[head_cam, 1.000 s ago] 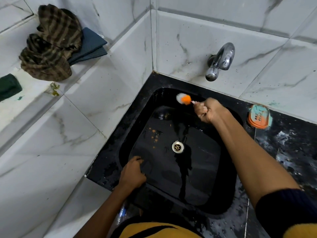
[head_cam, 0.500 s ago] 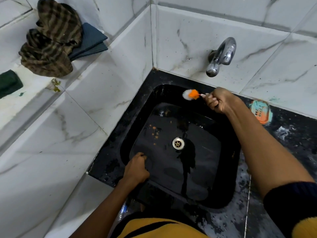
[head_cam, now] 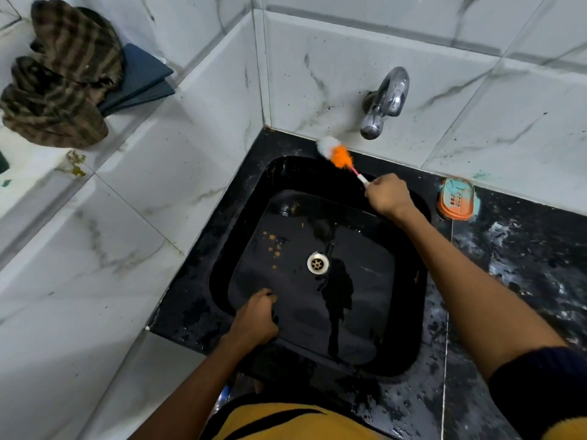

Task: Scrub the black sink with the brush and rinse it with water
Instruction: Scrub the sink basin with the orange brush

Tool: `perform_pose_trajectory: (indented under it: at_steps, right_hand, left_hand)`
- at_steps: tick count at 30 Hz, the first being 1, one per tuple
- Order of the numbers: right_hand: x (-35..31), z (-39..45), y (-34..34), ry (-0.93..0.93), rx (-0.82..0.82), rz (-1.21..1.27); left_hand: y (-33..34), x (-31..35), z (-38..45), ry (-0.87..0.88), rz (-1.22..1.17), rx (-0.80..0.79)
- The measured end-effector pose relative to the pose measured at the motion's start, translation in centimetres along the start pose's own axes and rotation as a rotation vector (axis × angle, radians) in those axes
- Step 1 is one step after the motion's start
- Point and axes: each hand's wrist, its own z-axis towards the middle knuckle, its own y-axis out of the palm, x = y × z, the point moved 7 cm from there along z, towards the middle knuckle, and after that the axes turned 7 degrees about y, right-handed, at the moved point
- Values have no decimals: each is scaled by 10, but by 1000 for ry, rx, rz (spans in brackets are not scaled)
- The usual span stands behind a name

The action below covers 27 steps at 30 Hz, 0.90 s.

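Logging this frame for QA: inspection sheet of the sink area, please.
Surface: black counter wet, with pale smears on the right.
Job's things: sink wet, orange specks left of the drain; brush head at the back rim, below the tap; no water seen running.
Clutter: soap dish on the counter by the wall; striped cloth and blue cloth on the left ledge.
Grippers: right hand holds the brush handle; left hand grips the sink's front rim.
Cables: nothing seen.
Surroundings: marble-look wall tiles, speckled near the tap.
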Motion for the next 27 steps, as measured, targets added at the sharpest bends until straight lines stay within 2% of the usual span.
perform_pose_trajectory:
  at_steps: [3, 6, 14, 17, 22, 24, 27]
  right_hand:
    - [10, 7, -15, 18, 29, -44]
    - [23, -3, -20, -72, 6, -162]
    - [21, -30, 23, -245, 46, -414]
    - [12, -25, 32, -186, 50, -354]
    - [22, -3, 25, 111, 43, -97]
    - [26, -1, 18, 188, 74, -76]
    - [7, 0, 6, 98, 146, -226]
  left_hand:
    - [0, -3, 0, 2, -5, 1]
    - [1, -2, -1, 15, -2, 7]
    - [24, 22, 6, 61, -38, -66]
    - [36, 19, 9, 22, -3, -121]
    - [48, -2, 15, -35, 32, -155]
    - [52, -6, 17, -37, 25, -159]
    - [51, -3, 15, -37, 14, -162]
